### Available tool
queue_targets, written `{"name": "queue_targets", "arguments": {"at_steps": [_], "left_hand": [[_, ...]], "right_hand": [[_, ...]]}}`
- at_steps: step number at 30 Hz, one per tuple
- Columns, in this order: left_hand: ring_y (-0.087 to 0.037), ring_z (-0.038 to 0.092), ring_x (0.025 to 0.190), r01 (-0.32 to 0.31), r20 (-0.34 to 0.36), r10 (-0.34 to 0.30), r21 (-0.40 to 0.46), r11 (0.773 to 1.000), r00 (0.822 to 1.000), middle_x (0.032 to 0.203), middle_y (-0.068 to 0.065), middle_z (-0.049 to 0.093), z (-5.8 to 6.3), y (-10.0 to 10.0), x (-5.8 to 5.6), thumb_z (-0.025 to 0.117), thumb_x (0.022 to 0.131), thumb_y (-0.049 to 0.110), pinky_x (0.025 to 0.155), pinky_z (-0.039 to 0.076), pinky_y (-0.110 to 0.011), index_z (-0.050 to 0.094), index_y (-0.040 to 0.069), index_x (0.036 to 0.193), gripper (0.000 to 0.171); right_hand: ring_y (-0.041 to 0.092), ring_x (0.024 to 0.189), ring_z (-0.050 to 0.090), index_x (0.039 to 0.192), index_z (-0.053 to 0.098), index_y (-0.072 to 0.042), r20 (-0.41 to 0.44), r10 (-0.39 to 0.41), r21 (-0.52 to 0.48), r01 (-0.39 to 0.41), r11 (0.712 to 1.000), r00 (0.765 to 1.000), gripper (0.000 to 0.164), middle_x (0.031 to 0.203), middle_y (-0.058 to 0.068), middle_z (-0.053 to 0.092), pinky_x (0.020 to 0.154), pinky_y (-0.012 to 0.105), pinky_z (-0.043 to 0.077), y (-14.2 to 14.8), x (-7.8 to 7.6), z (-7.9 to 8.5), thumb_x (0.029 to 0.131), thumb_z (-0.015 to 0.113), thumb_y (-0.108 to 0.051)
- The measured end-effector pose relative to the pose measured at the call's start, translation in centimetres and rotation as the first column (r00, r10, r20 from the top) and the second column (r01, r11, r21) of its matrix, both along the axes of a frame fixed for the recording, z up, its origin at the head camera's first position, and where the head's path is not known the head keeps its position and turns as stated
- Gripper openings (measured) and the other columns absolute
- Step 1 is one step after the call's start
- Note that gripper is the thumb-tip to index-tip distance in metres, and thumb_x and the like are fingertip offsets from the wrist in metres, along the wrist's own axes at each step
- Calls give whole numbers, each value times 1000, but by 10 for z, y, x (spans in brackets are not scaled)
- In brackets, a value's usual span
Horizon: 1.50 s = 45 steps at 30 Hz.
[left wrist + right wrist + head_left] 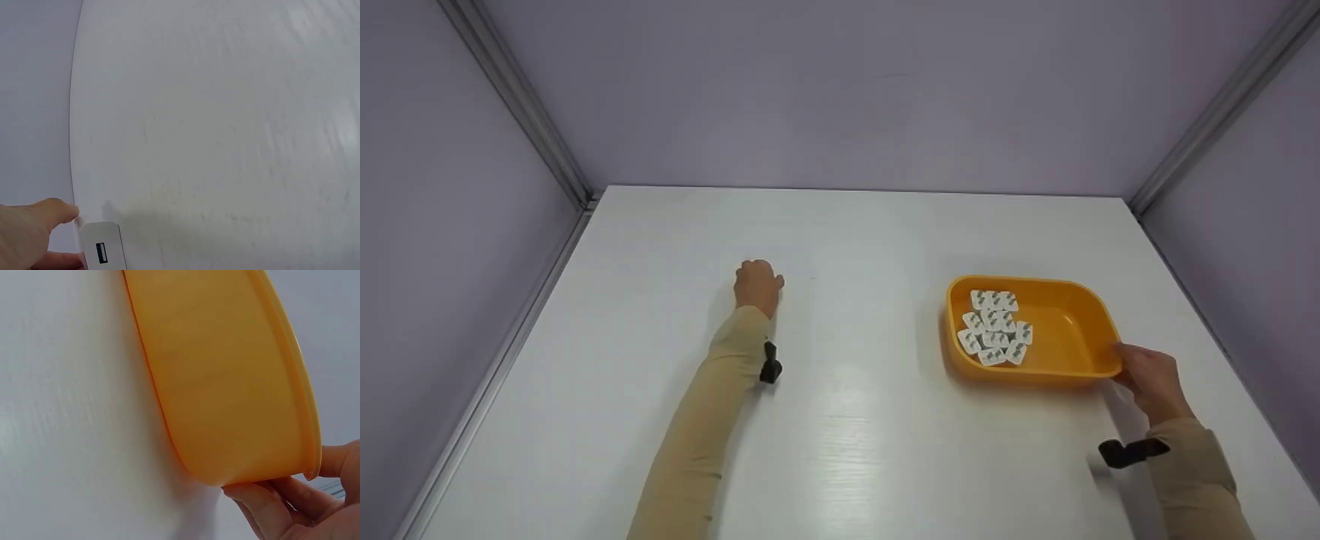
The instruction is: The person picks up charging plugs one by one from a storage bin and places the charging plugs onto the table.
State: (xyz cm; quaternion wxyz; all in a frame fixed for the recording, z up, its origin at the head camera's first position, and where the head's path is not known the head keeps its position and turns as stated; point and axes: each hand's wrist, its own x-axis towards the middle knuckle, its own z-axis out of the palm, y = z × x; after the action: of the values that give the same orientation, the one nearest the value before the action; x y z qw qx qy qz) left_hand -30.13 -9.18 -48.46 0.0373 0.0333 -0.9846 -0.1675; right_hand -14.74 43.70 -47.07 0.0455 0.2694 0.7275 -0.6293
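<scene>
My left hand point(758, 286) is low over the left part of the white table, fingers curled. In the left wrist view its thumb and fingers grip a white USB charger point(104, 246) with a rectangular port; in the head view the hand hides it. At the right, my right hand point(1152, 379) holds the near right corner of a yellow plastic tub point(1069, 282). The right wrist view has the fingers point(264, 509) under that corner and the thumb by the rim. Several small white pieces point(996, 321) with dark green markings lie in the tub's left half.
The white tabletop point(855, 337) spreads between the two hands. Pale purple panels point(847, 97) close it in at the back and both sides, with metal posts point(521, 90) in the corners. Each sleeve carries a black wrist camera point(770, 364).
</scene>
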Motion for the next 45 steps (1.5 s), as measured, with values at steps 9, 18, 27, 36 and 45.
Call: {"name": "queue_targets", "arguments": {"at_steps": [9,18,27,36,45], "left_hand": [[-29,64,98,19,-160,-62,-256,967,985,104,-20,63,0,18,4,56,97,25,79,59,-32,62,-10,108,37],[-29,66,92,157,-214,-199,-199,967,956,99,-20,66,3,42,14,60,94,19,77,60,-34,65,-10,103,30],[-27,65,88,330,-211,-415,-346,878,885,97,-17,66,7,63,30,60,93,10,72,60,-31,67,-6,100,19],[-22,67,82,376,-265,-491,-385,843,830,91,-11,68,9,84,42,62,91,11,70,60,-27,68,-2,96,16],[-23,68,82,442,-318,-478,-184,878,819,91,-13,70,13,105,56,65,89,14,71,59,-29,68,-2,99,19]], "right_hand": [[-4,73,59,145,28,13,22,-9,28,8,1000,1000,69,77,-20,57,68,13,55,1,-3,0,95,54,-27],[-4,74,58,146,26,13,35,4,41,-5,999,999,69,78,-20,56,68,12,55,0,-3,0,96,52,-28],[-5,81,55,149,23,6,95,21,52,-26,998,995,74,99,-13,51,70,10,54,2,-4,0,96,53,-35],[-4,85,53,149,22,5,86,17,25,-19,1000,996,74,101,-12,50,70,10,54,1,-4,1,96,54,-35],[-1,91,53,150,23,4,99,9,46,-14,999,995,72,108,-8,50,70,10,54,1,-4,-1,96,53,-35]]}}
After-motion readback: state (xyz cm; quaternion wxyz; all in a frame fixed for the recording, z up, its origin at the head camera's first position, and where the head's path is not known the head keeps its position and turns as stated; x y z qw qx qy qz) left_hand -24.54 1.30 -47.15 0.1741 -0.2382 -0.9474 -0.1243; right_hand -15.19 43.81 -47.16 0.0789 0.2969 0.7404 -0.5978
